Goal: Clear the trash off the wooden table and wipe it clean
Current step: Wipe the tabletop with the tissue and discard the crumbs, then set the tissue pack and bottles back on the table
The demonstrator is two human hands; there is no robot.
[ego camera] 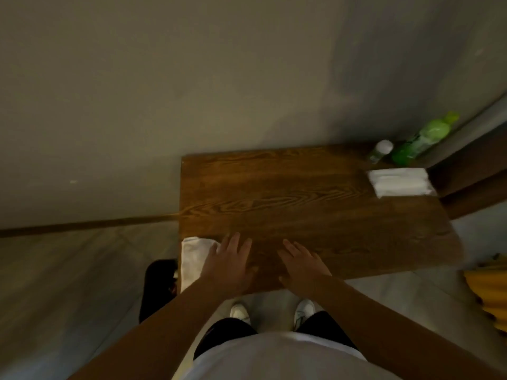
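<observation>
Closest to me I see a white shirt front (274, 357), and beyond it two bare forearms reaching over the near edge of the brown grained wooden table (301, 204). The left hand (229, 260) lies flat with fingers spread and relaxed, gripping nothing, its outer edge overlapping a folded white cloth (193, 259) that sits at the table's near left corner. The right hand (301, 263) also rests palm down on bare wood, fingers loose and empty. At the far right corner I see a flat white tissue packet (400, 182), and behind it a green plastic bottle (422, 139) beside a small white-capped bottle (381, 150). A black bin (156, 286) stands below the left edge.
</observation>
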